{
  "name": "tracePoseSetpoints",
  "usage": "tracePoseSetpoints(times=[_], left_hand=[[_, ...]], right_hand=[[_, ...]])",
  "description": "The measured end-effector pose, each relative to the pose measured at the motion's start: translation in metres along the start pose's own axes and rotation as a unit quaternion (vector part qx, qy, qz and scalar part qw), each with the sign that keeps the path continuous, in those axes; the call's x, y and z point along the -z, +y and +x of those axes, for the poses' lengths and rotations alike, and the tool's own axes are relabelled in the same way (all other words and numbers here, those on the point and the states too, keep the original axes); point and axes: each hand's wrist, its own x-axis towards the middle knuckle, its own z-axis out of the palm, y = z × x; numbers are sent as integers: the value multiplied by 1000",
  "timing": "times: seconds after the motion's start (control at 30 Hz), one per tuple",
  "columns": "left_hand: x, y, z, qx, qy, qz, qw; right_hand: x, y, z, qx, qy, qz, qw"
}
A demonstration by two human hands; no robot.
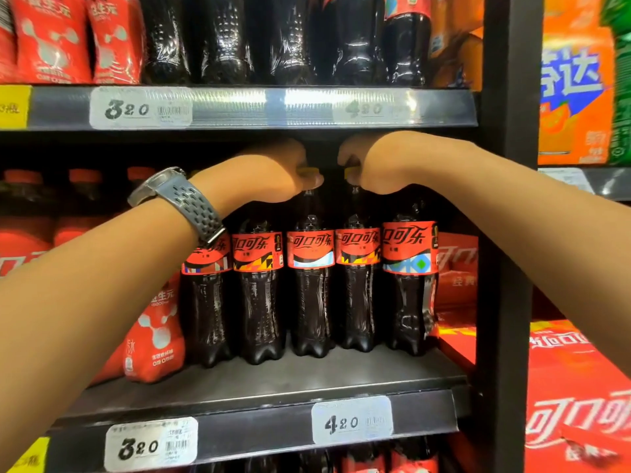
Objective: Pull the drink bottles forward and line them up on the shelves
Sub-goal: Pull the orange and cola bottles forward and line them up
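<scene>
Several dark cola bottles with red labels stand in a row on the middle shelf [307, 380], set back from its front edge. My left hand [273, 172], with a grey watch on the wrist, grips the yellow cap of the middle bottle [310, 288]. My right hand [372, 165] grips the yellow cap of the bottle beside it on the right [358, 288]. Both hands reach in under the upper shelf. Another cola bottle [409, 288] stands furthest right, and two more [259, 295] stand to the left.
Red drink pouches [153, 336] stand left of the colas, partly behind my left forearm. The upper shelf [239, 107] holds more cola bottles and red packs. A black upright post [508, 233] bounds the right side; red cases are stacked beyond it.
</scene>
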Motion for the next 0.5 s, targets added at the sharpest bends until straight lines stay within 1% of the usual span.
tracePoseSetpoints(times=[0.1, 0.23, 0.33, 0.43, 0.5], left_hand=[[3, -4, -3, -20, -8, -15, 1000], [2, -6, -5, -35, 2, -30, 999], [1, -5, -3, -24, 0, -26, 999], [1, -5, -4, -25, 0, -27, 999], [0, -7, -5, -26, 10, -27, 999]], right_hand=[[0, 9, -7, -8, 7, -19, 1000], [-10, 20, -17, -71, 1, -68, 995], [-11, 21, -19, -111, 30, -73, 991], [-13, 18, -20, -125, 50, -59, 989], [-16, 16, -22, -136, 70, -71, 986]])
